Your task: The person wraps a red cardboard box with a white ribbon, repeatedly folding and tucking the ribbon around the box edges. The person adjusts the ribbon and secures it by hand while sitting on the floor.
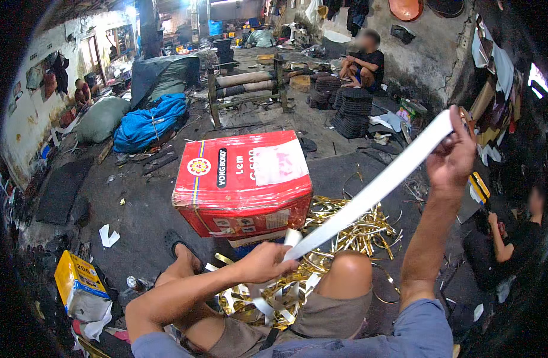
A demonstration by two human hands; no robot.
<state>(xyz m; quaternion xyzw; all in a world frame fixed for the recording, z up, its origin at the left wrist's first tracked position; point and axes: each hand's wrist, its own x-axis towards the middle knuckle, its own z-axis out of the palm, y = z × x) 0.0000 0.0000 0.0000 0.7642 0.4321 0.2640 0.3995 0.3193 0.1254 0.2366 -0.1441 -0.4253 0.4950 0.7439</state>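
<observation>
Our sleeve point(422, 331) is nearest, below and right of the box point(244, 179). Right of the box, our left hand point(264, 262) curls around a white strip point(372, 190); our right hand point(451, 158) pinches its upper end. Loose pinch could drop it among the scraps point(360, 230) there.

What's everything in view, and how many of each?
white strip: 1, white, between hands
metallic strips: uncountable, gold, beside carton
carton: 1, red, beyond knees
tarpaulin bundle: 1, blue, upper left
sheet stacks: several, black, upper right
small box: 1, yellow and blue, lower left
other people: 3 visible, two in black, left and right
floor scraps: uncountable, mixed, scattered
left hand: 1, bare, gripping strip's lower end
right hand: 1, bare, pinching strip's upper end
</observation>
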